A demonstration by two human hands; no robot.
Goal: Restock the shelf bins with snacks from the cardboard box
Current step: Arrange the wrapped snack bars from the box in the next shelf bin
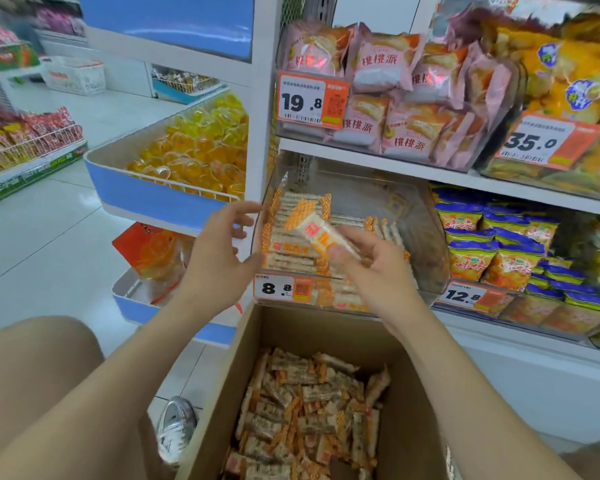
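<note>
Placing step: right hand (374, 268) pinches wrapped snack bar (326, 235) over clear bin (426, 237); left hand (219, 251) empty, fingers spread. Next: lay bar onto stacked row, then reach into cardboard box (406, 427).

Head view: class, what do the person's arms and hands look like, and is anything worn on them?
The left hand and right hand are bare, on bare forearms. No sleeves, gloves, watch, bracelets or rings show anywhere in frame. The fingers carry no adornment; the nails are too blurred to judge.
</note>
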